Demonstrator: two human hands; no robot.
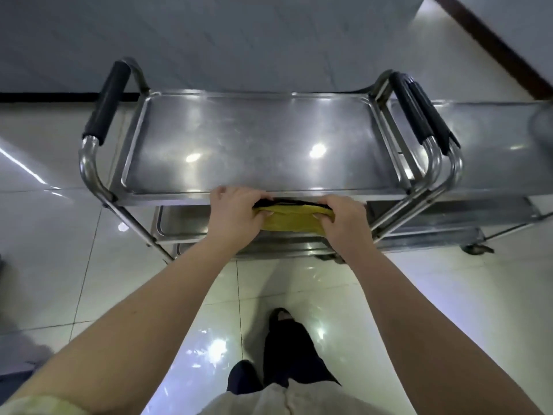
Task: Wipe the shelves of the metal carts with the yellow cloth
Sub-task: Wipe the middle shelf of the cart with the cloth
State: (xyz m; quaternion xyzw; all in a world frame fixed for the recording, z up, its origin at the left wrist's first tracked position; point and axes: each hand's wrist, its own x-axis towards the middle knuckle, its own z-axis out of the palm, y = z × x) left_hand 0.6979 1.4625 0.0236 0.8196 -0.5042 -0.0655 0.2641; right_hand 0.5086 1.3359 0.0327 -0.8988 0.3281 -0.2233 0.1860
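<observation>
Cloth [291, 220] bunched, stretched between left hand [236, 215] and right hand [344, 221], fingers [258, 215] of both curled tight round its ends. Just beyond the fingers, cart [254, 139] shelf edge.

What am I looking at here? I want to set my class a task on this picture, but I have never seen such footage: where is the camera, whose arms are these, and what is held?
No machine here: the one picture comes from a camera worn on a person's head, looking down, so the bare arms are the wearer's own. The left hand and the right hand each grip one end of the yellow cloth, held at the near edge of a metal cart. Its shiny top shelf faces the camera, with lower shelves beneath and black-gripped handles at both ends. A second cart stands close beside it on the right.
</observation>
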